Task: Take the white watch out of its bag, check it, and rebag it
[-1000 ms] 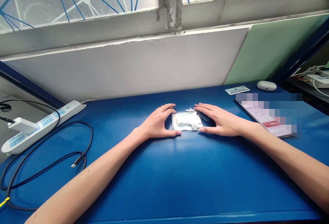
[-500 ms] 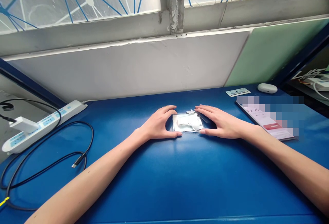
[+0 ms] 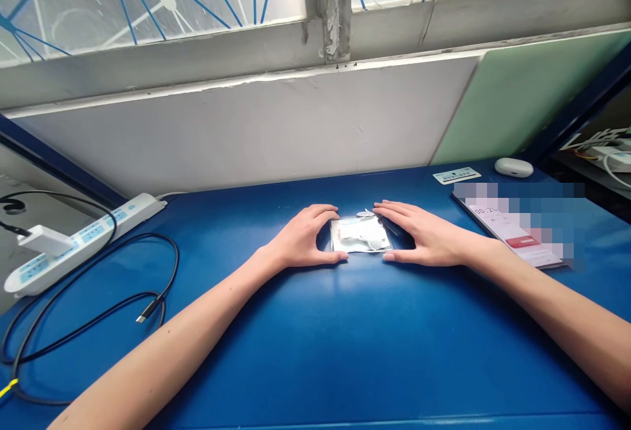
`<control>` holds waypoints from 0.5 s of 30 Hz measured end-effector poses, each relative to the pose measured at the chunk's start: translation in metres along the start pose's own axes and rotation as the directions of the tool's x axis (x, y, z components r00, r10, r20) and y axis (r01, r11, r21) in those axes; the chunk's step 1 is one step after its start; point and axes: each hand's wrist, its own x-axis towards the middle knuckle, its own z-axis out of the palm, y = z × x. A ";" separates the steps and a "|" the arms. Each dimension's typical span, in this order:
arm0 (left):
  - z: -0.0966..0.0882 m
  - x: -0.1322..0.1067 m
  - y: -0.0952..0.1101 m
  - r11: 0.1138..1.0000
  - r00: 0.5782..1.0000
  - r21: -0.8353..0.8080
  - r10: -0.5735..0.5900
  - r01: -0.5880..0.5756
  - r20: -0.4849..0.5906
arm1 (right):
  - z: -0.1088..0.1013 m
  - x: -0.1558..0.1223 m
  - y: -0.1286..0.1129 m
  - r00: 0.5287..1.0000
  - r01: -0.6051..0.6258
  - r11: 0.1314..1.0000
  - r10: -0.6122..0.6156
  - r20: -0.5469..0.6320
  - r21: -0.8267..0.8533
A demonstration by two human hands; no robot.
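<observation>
Two bare hands bracket a small clear pouch (image 3: pixel 359 234) that lies flat at the middle of the blue bench (image 3: pixel 315 351).

Head view: the left hand (image 3: pixel 302 240) cups the pouch's left edge, with the thumb at the near corner and the forefinger at the far one. The right hand (image 3: pixel 428 236) mirrors it on the right edge. Each grip is released, fingers curved, tips touching or just beside the film without pinching it. Whether they press down cannot be told. White contents show through the pouch.

A phone (image 3: pixel 513 233) lies near the right forearm, with an earbud case (image 3: pixel 513 167) beyond it. A power strip (image 3: pixel 83 239) and a loose black cable (image 3: pixel 148 298) lie well apart at left.

Likely hazards: the slick film may slide or buckle on the smooth bench if the hands push unevenly, and a wide sweep of the right arm could knock the phone.
</observation>
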 end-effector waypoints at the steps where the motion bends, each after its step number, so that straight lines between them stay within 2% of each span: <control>1: 0.000 0.000 0.000 1.000 1.000 0.003 0.003 -0.003 0.001 | 0.000 0.000 0.000 1.000 0.002 1.000 -0.002 0.000 -0.002; 15: 0.000 -0.002 0.002 0.999 1.000 -0.017 -0.030 0.030 -0.006 | 0.002 -0.002 0.006 1.000 -0.005 1.000 0.005 0.031 0.004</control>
